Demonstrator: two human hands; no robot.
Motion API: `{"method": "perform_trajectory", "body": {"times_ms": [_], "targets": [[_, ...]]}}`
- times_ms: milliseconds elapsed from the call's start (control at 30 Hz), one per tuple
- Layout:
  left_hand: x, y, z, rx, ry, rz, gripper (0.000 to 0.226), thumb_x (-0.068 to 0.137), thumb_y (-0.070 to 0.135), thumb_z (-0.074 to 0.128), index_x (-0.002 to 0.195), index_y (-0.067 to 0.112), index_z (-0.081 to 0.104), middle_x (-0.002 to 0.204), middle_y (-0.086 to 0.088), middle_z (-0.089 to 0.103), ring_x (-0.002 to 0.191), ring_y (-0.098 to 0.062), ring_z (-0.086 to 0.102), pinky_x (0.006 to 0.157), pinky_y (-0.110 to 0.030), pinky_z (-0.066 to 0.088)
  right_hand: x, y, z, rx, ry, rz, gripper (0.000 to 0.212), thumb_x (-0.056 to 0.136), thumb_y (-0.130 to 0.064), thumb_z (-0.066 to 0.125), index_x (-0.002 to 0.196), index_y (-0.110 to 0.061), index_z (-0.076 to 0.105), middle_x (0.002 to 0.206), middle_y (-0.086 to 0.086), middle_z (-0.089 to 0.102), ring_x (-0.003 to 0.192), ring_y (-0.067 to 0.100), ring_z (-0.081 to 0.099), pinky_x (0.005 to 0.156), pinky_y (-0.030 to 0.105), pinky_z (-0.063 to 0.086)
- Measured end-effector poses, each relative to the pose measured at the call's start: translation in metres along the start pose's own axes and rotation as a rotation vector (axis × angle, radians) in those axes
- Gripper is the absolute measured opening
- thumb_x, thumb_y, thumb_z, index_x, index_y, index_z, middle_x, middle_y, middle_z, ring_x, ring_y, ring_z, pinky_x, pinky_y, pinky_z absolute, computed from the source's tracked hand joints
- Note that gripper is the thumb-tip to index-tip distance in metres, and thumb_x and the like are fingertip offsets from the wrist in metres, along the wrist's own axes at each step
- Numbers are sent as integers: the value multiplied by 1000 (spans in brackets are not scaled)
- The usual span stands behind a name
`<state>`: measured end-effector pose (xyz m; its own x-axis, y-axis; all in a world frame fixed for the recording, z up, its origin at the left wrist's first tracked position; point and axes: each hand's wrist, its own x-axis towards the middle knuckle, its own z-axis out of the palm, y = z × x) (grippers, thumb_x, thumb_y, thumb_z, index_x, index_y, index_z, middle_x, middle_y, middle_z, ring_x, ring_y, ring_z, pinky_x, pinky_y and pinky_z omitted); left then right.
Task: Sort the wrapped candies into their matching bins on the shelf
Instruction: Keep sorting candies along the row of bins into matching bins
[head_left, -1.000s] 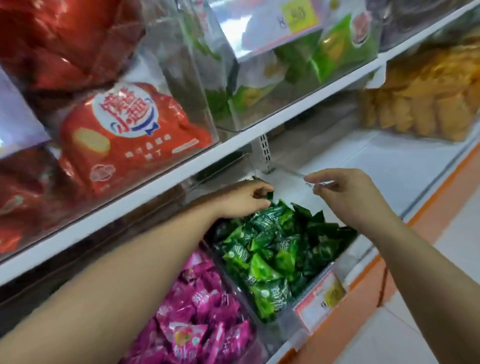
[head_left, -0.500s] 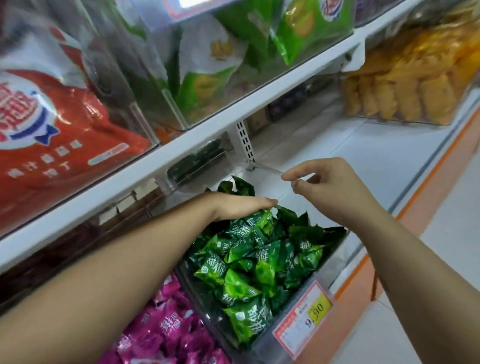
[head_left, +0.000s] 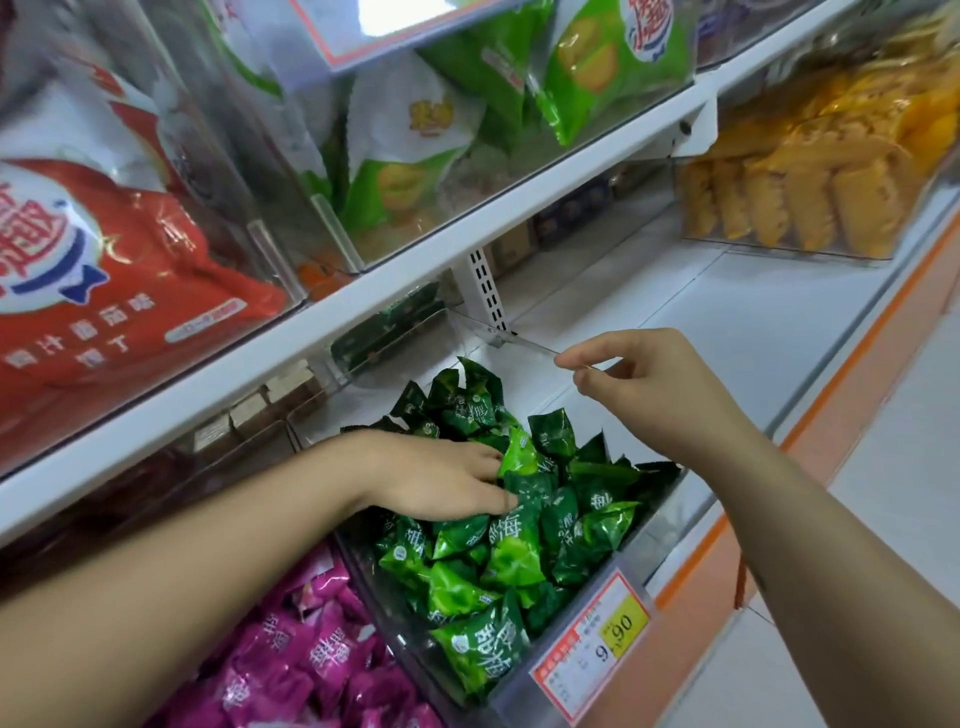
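A clear bin (head_left: 669, 512) on the lower shelf holds a heap of green wrapped candies (head_left: 498, 566). My left hand (head_left: 436, 483) lies palm down on the heap, its fingers spread among the wrappers and nothing visibly gripped. My right hand (head_left: 649, 395) is above the bin's far right corner. Its thumb and forefinger pinch the thin edge of the bin's clear lid (head_left: 530, 340) and hold it raised. To the left, a neighbouring bin holds pink wrapped candies (head_left: 311, 660).
A red and yellow price tag (head_left: 592, 649) hangs on the green bin's front. The white upper shelf (head_left: 415, 275) carries clear bins with a red bag (head_left: 104, 270) and green bags (head_left: 415, 156). A bin of yellow snacks (head_left: 810, 192) stands far right. White shelf surface lies between the bins.
My left hand has dropped from above the back of the heap onto the candies and its fingers have spread. My right hand still pinches the lid edge. The view has shifted left.
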<state>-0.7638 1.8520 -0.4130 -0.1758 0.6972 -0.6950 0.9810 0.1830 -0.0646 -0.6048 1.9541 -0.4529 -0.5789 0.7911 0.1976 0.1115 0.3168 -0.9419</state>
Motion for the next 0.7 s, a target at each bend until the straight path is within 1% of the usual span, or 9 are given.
{"method": "perform_trajectory", "body": {"times_ms": [67,200,267,333,400,467,500,567,700], "targets": [[-4,0,3,36,13,37,51,103,40,28,149,18,26,161,3,5,146,-11,5,117,-28,7,0,0,-1,2,-1,-5,20,92,-10,56,97,-21,72,37,-28,44,28,8,31,35,8,23],[-13,-2,10,40,32,59,51,104,38,25,152,26,15,160,6,-8,145,-7,-5,112,-18,-3,1,1,0,1,4,-6,20,91,-11,57,94,-24,72,42,-31,48,30,7,33,37,8,25],[-17,-3,11,5,28,81,49,105,35,24,152,25,16,160,9,-6,141,1,-6,102,-8,-4,1,0,0,1,6,-6,20,91,-11,58,93,-24,72,43,-31,49,30,8,32,37,8,25],[-20,-5,8,-48,22,110,46,104,35,25,150,28,23,159,14,-1,136,9,-1,98,-6,-3,1,0,1,8,7,-4,19,91,-10,58,93,-23,72,42,-31,48,30,7,33,37,8,25],[-25,-8,0,-115,22,119,41,104,34,30,144,34,36,157,18,13,137,7,12,105,-12,2,0,-1,1,16,11,0,19,91,-10,58,93,-23,72,41,-29,48,29,6,32,36,8,25],[-23,-16,-10,-241,74,133,29,101,31,39,125,40,53,144,18,41,129,1,38,112,-22,20,0,-1,1,18,14,5,19,91,-11,58,93,-23,73,39,-23,48,28,8,28,36,8,24],[-18,-20,-16,-303,145,143,22,97,34,44,112,44,57,131,18,53,119,-1,48,110,-27,30,0,-1,1,19,14,7,19,91,-11,58,94,-23,73,39,-23,48,28,8,28,36,8,24],[1,-31,-27,-375,311,128,16,91,35,49,97,46,60,114,17,61,107,-5,57,104,-34,40,-1,-2,1,22,9,10,20,91,-9,57,95,-21,72,38,-26,46,28,6,33,36,7,25],[45,-36,-34,-358,406,58,21,99,27,47,117,32,56,131,4,56,116,-11,53,108,-35,37,-1,-2,2,26,13,6,20,91,-8,56,95,-20,72,35,-26,43,28,7,31,35,8,24]]}}
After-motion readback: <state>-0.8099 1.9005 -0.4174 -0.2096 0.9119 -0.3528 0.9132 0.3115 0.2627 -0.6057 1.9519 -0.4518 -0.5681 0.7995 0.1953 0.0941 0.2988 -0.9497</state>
